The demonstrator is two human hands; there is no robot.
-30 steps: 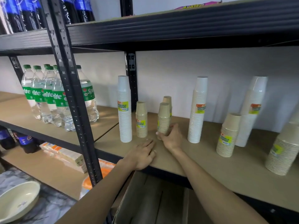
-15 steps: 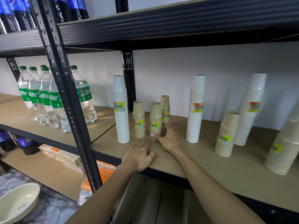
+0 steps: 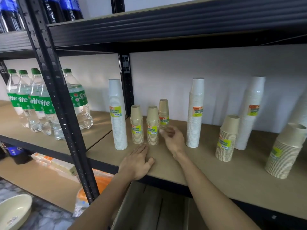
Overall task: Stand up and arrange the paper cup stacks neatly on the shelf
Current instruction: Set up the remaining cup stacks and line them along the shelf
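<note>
Paper cup stacks [image 3: 195, 103] stand on the shelf [image 3: 207, 173], all beyond or beside the fingers. Left hand [image 3: 137, 161] lies flat, palm down, at the shelf's front edge, with fingers straight and pressed together and thumb out to the right. Just past its fingertips are two short upright stacks, nearly touching each other: left brown stack [image 3: 137, 124] and middle brown stack [image 3: 152, 125]. Left of those fingertips is the tall white stack [image 3: 117, 113], upright, close beside the left brown stack. Right hand [image 3: 172, 140] is raised off the board and blurred; fingers loosely curled, pinching nothing I can make out. Its fingertips sit just right of the middle brown stack and in front of the back brown stack [image 3: 163, 112], hiding its base; can't tell if they touch it. Right of the right hand, near: second tall white stack [image 3: 195, 130]. Further right: wide brown stack [image 3: 227, 138] with third tall white stack [image 3: 252, 113] behind it. Leaning brown stack [image 3: 285, 150] is well apart at frame edge. Far left of the left fingers, behind a black upright [image 3: 54, 97]: Sprite bottles [image 3: 78, 103]. Bowl [image 3: 13, 211] low at left.
</note>
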